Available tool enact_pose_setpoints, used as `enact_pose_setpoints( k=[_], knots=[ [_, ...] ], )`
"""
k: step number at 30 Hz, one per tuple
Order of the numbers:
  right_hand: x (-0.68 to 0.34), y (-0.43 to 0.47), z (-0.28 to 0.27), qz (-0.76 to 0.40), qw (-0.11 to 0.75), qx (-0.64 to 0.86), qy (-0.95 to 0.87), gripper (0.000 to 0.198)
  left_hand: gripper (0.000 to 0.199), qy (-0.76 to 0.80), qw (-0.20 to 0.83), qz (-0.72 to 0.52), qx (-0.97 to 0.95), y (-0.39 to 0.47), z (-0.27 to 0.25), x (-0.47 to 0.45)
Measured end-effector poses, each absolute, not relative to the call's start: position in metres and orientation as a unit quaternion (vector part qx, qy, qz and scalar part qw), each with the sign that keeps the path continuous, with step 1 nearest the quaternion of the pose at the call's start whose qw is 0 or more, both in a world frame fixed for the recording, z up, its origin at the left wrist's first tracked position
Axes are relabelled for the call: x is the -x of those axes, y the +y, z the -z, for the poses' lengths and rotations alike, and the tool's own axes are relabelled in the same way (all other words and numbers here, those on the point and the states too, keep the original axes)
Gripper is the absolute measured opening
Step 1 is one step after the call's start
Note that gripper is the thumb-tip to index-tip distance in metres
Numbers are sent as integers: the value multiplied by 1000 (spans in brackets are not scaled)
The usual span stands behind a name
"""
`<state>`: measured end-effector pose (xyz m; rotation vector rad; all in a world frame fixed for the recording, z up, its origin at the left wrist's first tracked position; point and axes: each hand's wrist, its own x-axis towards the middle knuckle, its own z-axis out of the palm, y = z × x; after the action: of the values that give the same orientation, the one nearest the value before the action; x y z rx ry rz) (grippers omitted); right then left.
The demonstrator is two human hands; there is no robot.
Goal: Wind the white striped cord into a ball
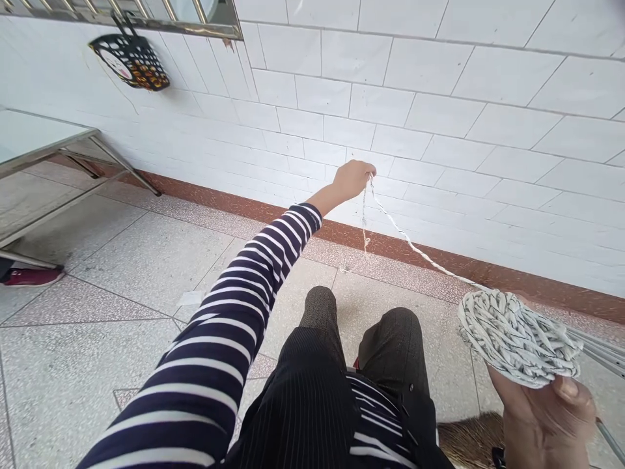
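My left hand (354, 180) reaches out toward the wall, fingers pinched on a white twisted cord (415, 249). A loose end of the cord dangles below those fingers, with a small knot or tuft near its tip. From the pinch the cord runs slackly down to the right, to a thick braided piece (520, 335) of whitish twisted strands. My right hand (547, 410) grips this piece from below, thumb pressed at its lower edge. Several pale, thin rods or strands (600, 352) extend from its right side; what they are I cannot tell.
A metal-framed table (49, 133) stands at left, a person's red shoe (34, 276) beside its leg. A black perforated basket (131, 62) hangs from the window bars (170, 12). White tiled wall (351, 58) rises ahead. Brown bristles or fur (471, 438) show near my right side.
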<state>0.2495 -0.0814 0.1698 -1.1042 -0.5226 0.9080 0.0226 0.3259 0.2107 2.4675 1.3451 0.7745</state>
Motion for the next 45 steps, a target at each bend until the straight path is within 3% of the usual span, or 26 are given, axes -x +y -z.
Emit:
enact_pose_setpoints(
  k=[9,13,18,24,27,36,41,45],
  knots=[
    [-238,-69,-185,-410,726,503,-230,56,43,475,174,-192,-841,307,-141,-36],
    [-226,-63,-194,-432,692,525,-244,47,39,456,245,-94,-850,284,-93,-37],
    [-233,-31,-189,-479,649,502,-312,52,33,458,323,-69,-825,243,-40,-43],
    [-248,-2,-156,-534,611,516,-274,57,33,304,584,-199,-726,172,-41,-75],
    [-247,5,-147,-560,586,523,-264,54,34,231,645,-249,-684,145,-57,-84],
    [-236,12,-153,-570,575,502,-304,54,20,270,545,-258,-751,135,-59,-74],
    [-236,15,-156,-566,583,504,-293,54,38,273,532,-314,-738,130,-61,-69],
    [-227,18,-157,-579,569,501,-300,52,25,265,494,-297,-773,131,-67,-74]
  ],
)
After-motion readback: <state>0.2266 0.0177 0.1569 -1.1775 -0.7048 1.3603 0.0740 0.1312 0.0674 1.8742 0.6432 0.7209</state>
